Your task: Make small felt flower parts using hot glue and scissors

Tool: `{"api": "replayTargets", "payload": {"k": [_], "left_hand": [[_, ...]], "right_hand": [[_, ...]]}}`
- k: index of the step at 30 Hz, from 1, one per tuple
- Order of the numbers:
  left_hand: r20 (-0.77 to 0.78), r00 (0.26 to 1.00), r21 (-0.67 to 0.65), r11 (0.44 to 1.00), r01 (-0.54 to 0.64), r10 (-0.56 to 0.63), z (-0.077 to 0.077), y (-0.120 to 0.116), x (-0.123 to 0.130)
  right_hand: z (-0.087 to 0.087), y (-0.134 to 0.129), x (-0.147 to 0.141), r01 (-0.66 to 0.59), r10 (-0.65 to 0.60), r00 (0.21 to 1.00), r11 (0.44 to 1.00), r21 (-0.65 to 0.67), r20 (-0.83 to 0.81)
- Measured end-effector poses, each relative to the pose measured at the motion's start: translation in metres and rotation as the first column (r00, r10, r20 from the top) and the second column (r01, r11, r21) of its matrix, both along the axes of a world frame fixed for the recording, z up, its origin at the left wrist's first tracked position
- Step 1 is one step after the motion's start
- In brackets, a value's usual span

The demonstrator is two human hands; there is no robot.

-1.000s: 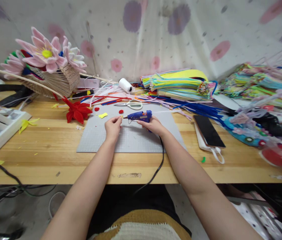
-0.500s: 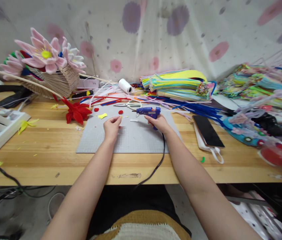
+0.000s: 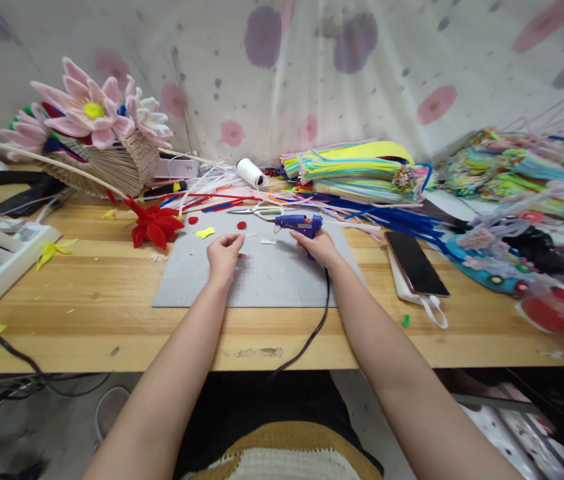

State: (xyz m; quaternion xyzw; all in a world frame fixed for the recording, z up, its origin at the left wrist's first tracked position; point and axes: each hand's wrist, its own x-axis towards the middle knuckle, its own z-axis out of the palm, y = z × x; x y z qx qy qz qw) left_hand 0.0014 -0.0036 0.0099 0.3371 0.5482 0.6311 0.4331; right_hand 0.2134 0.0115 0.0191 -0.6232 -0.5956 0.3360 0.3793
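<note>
My right hand [image 3: 319,247] is wrapped round the grip of a blue glue gun [image 3: 299,223], its nozzle pointing left. Over the left half of the grey cutting mat [image 3: 262,283], my left hand [image 3: 225,255] pinches something thin and pale, with a tiny yellowish tip to its right; it is too small to name. Between the hands lies a small white strip [image 3: 268,242]. Two red discs, one of them a red disc [image 3: 241,225] just beyond my left fingers, and a yellow scrap [image 3: 205,233] rest on the mat. Scissors [image 3: 259,211] lie behind the nozzle.
A red fuzzy flower [image 3: 155,223] on a stick lies left of the mat. Pipe-cleaner bundles [image 3: 357,172] and a white thread spool [image 3: 251,173] line the back. A phone [image 3: 416,262] lies at right. The gun's black cord [image 3: 312,337] runs over the table's front edge.
The thin piece at my left fingertips has shifted slightly, its yellowish tip now a little farther right. Both hands stay almost in place, and the glue gun is still held.
</note>
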Motion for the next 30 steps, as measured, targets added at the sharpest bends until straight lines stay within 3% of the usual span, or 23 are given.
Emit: {"api": "replayTargets", "payload": {"k": [6, 10, 13, 20, 24, 27, 30], "left_hand": [[-0.007, 1.000, 0.013, 1.000, 0.005, -0.005, -0.001, 0.000, 0.000], [-0.014, 1.000, 0.034, 0.999, 0.007, -0.006, 0.000, 0.000, 0.000], [-0.008, 1.000, 0.048, 0.999, -0.005, 0.005, 0.000, 0.000, 0.000], [-0.017, 1.000, 0.059, 0.998, -0.024, 0.025, 0.000, 0.000, -0.001], [0.010, 0.998, 0.069, 0.996, -0.058, 0.057, 0.001, 0.000, -0.003], [0.039, 0.998, 0.081, 0.995, -0.059, 0.056, 0.001, 0.000, -0.003], [0.059, 0.998, 0.071, 0.997, -0.030, 0.026, -0.001, 0.002, -0.004]], "right_hand": [[-0.007, 0.011, 0.010, 0.215, -0.224, 0.970, 0.972, 0.095, 0.097], [-0.007, 0.015, 0.020, 0.356, -0.376, 0.898, 0.926, 0.127, 0.227], [-0.006, 0.017, 0.028, 0.403, -0.408, 0.842, 0.911, 0.090, 0.353], [-0.007, 0.015, 0.032, 0.345, -0.339, 0.840, 0.936, 0.066, 0.423], [0.011, 0.008, 0.044, 0.253, -0.302, 0.761, 0.953, 0.166, 0.574], [0.034, -0.002, 0.055, 0.196, -0.145, 0.733, 0.981, -0.002, 0.664], [0.051, -0.010, 0.048, -0.003, 0.112, 0.821, 0.981, -0.192, 0.560]]}}
